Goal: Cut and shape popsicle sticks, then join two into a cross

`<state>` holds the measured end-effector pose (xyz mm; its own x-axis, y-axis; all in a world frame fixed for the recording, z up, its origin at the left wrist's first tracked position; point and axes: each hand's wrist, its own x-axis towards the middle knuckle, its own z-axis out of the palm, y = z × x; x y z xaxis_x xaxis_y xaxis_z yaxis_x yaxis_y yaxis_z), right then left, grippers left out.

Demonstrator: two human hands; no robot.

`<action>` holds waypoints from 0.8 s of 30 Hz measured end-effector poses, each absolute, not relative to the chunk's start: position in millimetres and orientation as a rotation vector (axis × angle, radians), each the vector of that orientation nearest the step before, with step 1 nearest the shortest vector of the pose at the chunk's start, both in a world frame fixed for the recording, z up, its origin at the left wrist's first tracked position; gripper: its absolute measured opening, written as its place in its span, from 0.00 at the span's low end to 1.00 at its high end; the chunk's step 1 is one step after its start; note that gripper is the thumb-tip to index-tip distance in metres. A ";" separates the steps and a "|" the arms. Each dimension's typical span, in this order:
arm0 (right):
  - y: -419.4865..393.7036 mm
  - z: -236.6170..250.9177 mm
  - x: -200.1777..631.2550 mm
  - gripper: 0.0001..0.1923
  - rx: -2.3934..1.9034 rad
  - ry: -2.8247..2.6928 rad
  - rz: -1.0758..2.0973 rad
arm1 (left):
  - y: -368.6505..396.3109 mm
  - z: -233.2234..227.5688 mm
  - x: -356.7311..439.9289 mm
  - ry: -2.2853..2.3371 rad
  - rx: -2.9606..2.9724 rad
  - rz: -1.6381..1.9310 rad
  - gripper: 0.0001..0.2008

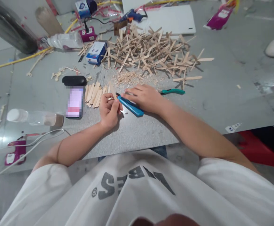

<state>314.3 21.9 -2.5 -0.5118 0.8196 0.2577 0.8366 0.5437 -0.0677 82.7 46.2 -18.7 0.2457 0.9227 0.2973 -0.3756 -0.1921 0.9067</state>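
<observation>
Near edge of table (137,138): a thin wooden stick (113,90) is pinched in the left hand (110,110). Just right, a blue tool (133,108) is partly covered by the right hand (145,96) — fingers extended, whether it's gripped can't be told. To the left, a small batch of plain sticks (94,95), apparently left unworked. Farther: wood chips (127,78), then a big heap of crossed sticks (146,51) — seemingly joined already, so mostly done.

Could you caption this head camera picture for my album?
Left hand pinching a wooden stick, right hand at a blue tool, crossed sticks heaped beyond.
</observation>
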 end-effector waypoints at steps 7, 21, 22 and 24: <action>9.0 33.5 330.0 0.14 -2.035 -2.291 0.115 | 54.1 -16.9 81.2 0.664 1.163 1.315 0.31; -11.0 56.5 329.4 0.09 -2.400 -2.036 0.264 | 3.2 30.5 68.2 0.609 1.205 1.289 0.25; -12.0 56.6 328.5 0.09 -2.418 -2.027 0.269 | 0.9 30.8 66.2 0.609 1.214 1.272 0.25; -12.1 54.5 326.0 0.09 -2.436 -2.008 0.270 | -1.3 28.3 61.5 0.620 1.233 1.249 0.25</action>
<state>326.0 -12.1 54.5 0.1827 0.9719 -0.1482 0.9765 -0.1969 -0.0875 61.5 -1.3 28.3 0.2781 0.9268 0.2523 -0.3591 -0.1433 0.9222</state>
